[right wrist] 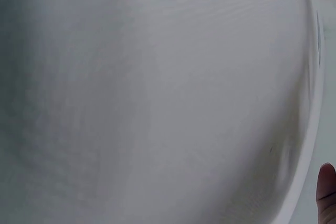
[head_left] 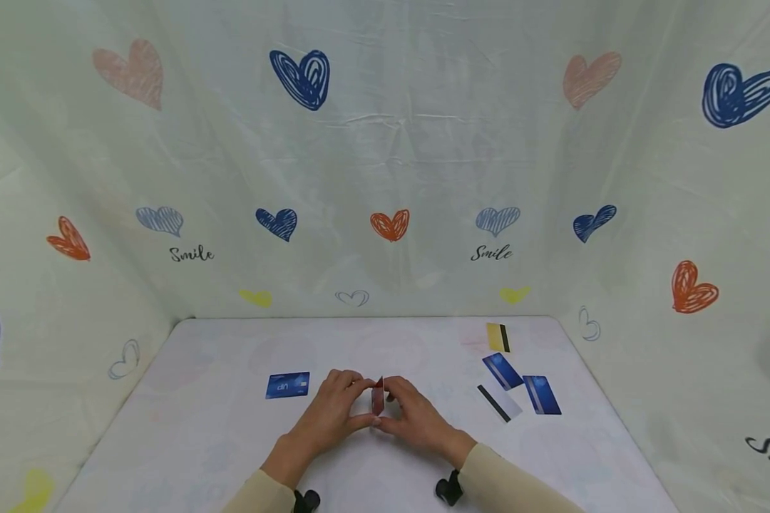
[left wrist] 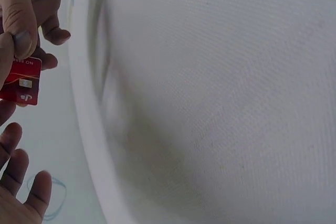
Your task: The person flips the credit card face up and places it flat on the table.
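The left hand (head_left: 335,407) and right hand (head_left: 418,420), fingers curled, pinch the red card (left wrist: 25,83) between them; uneven pressure from 2 thumbs could make it slip onto the surface (head_left: 218,434).

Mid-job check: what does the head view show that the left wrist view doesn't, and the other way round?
Only the head view: a blue card left of the left hand, and, at the right, a yellow card, two more blue cards and a pale card with a dark stripe.

Only the left wrist view: the chip and some lettering on the red card.

Both: the red card, held between the left hand and the right hand.
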Tool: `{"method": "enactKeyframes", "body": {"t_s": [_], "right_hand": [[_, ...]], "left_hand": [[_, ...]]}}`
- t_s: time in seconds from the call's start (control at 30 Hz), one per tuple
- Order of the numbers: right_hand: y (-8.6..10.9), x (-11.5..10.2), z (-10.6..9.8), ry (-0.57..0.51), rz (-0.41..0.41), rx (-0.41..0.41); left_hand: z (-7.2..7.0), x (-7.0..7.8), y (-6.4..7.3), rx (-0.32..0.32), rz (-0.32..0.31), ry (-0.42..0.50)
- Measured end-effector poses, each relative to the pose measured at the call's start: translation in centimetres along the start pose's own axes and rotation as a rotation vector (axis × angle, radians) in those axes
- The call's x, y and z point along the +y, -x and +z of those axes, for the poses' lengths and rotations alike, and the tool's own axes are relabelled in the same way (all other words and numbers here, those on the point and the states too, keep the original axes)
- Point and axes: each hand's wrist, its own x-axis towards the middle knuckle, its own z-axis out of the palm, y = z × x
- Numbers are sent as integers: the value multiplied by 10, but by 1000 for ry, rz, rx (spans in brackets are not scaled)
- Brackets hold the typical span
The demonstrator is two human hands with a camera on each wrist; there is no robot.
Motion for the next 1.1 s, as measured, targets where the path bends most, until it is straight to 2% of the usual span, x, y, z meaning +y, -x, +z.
{"method": "enactKeyframes", "body": {"t_s": [0.23, 0.4, 0.53, 0.7, 0.83, 0.93, 1.1], "right_hand": [[1, -2, -1, 72, -2, 44], [2, -1, -2, 150, -11, 69], [5, 0, -5, 265, -24, 102], [7, 0, -12, 422, -54, 154], [6, -2, -16, 546, -90, 153], [4, -5, -18, 611, -112, 144], [1, -8, -16, 696, -139, 129]], "left_hand": [[0, 0, -2, 9, -19, 2], [2, 0, -2, 30, -27, -29], [3, -1, -1, 44, -64, -94], [6, -2, 0, 27, -141, -156], [8, -2, 1, 28, -181, -196], [9, -2, 1, 30, -185, -225], [12, -2, 2, 22, -152, -251]]}}
